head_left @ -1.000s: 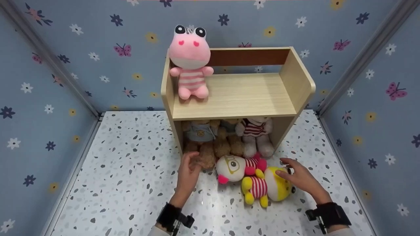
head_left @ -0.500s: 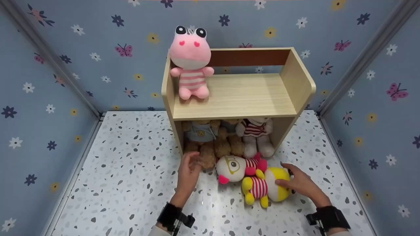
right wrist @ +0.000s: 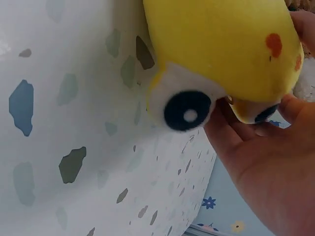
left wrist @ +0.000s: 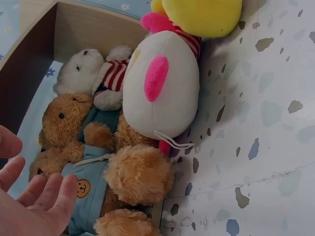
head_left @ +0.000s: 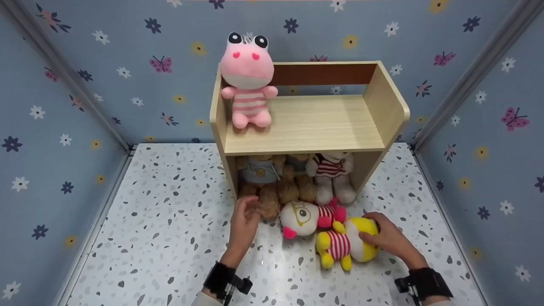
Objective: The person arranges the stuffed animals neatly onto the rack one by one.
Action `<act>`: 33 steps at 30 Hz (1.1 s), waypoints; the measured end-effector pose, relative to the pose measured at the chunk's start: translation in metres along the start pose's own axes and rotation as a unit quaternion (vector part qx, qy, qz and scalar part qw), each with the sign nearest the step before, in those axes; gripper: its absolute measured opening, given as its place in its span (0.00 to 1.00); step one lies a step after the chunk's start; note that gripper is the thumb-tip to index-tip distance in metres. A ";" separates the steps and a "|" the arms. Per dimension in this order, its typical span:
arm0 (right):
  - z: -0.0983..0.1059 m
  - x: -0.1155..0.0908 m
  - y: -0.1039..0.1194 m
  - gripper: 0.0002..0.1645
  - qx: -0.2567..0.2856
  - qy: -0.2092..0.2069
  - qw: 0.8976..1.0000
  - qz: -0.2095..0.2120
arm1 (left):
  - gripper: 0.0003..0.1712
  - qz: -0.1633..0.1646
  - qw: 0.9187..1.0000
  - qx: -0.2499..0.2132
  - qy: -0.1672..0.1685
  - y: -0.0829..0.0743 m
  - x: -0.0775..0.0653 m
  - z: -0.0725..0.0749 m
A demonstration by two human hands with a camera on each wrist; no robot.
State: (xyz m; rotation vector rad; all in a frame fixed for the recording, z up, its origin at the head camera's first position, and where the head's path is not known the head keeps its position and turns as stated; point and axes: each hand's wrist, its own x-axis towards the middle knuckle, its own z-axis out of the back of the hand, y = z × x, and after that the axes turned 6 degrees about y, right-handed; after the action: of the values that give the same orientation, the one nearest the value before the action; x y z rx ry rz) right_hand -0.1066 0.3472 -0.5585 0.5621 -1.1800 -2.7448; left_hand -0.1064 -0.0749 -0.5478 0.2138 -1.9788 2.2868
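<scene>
A yellow frog-like plush toy (head_left: 338, 245) with a striped body lies on the speckled surface. My right hand (head_left: 389, 233) grips its head from the right; the right wrist view shows the fingers around the yellow head (right wrist: 231, 44) beside its bulging eyes. My left hand (head_left: 244, 225) is held with relaxed fingers by the brown leg of a teddy bear (head_left: 260, 172) in a blue top; the left wrist view shows the hand (left wrist: 37, 201) holding nothing. Between the hands lies a white and pink plush toy (head_left: 299, 218) with yellow glasses, on its side.
A wooden two-tier shelf (head_left: 306, 123) stands against the flowered wall. On its upper board sits a pink striped plush toy (head_left: 250, 80), at the left end. The lower tier also holds a pale bear (head_left: 330, 170) in a striped top and another brown bear (head_left: 293, 182).
My right hand has closed in on the yellow plush toy's head and taken hold of it. The toy has shifted slightly to the right. My left hand has stayed in place.
</scene>
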 end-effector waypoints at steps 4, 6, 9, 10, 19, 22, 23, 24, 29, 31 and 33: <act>0.008 -0.005 0.009 0.39 -0.004 -0.006 1.000 0.021 | 0.20 -0.007 1.000 -0.004 -0.004 0.001 0.000 0.000; 0.012 -0.008 0.016 0.37 -0.005 -0.010 0.999 0.035 | 0.20 -0.010 1.000 -0.003 -0.005 0.001 0.001 0.000; 0.018 -0.012 0.031 0.35 -0.012 -0.020 0.998 0.062 | 0.20 -0.009 1.000 0.001 -0.005 0.000 0.001 -0.001; 0.020 -0.012 0.036 0.34 -0.012 -0.026 0.997 0.070 | 0.21 -0.011 1.000 0.000 -0.003 0.000 0.001 -0.002; 0.029 -0.007 0.085 0.31 -0.028 -0.069 0.984 0.162 | 0.21 -0.026 0.999 0.002 0.035 -0.008 0.005 -0.010; 0.029 -0.004 0.098 0.30 -0.041 -0.080 0.979 0.186 | 0.20 -0.025 0.998 -0.008 0.056 -0.011 0.005 -0.014; 0.030 -0.002 0.102 0.30 -0.045 -0.083 0.977 0.191 | 0.19 -0.024 0.997 -0.016 0.067 -0.012 0.005 -0.016; 0.030 -0.001 0.106 0.30 -0.048 -0.084 0.976 0.193 | 0.18 -0.025 0.996 -0.025 0.081 -0.013 0.005 -0.017; 0.029 0.005 0.122 0.32 -0.056 -0.083 0.975 0.197 | 0.20 -0.023 0.982 -0.048 0.178 -0.018 0.003 -0.026; 0.028 0.007 0.128 0.33 -0.058 -0.083 0.975 0.199 | 0.22 -0.024 0.975 -0.042 0.216 -0.020 0.002 -0.031; 0.026 0.010 0.133 0.33 -0.067 -0.085 0.973 0.204 | 0.25 -0.019 0.967 -0.040 0.249 -0.023 0.003 -0.036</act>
State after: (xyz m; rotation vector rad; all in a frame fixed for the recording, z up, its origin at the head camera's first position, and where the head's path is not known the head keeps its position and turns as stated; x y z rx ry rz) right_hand -0.1323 0.2705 -0.4491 0.0568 -0.9965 -2.5221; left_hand -0.1061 -0.0365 -0.5301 -0.3004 -1.7727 1.9756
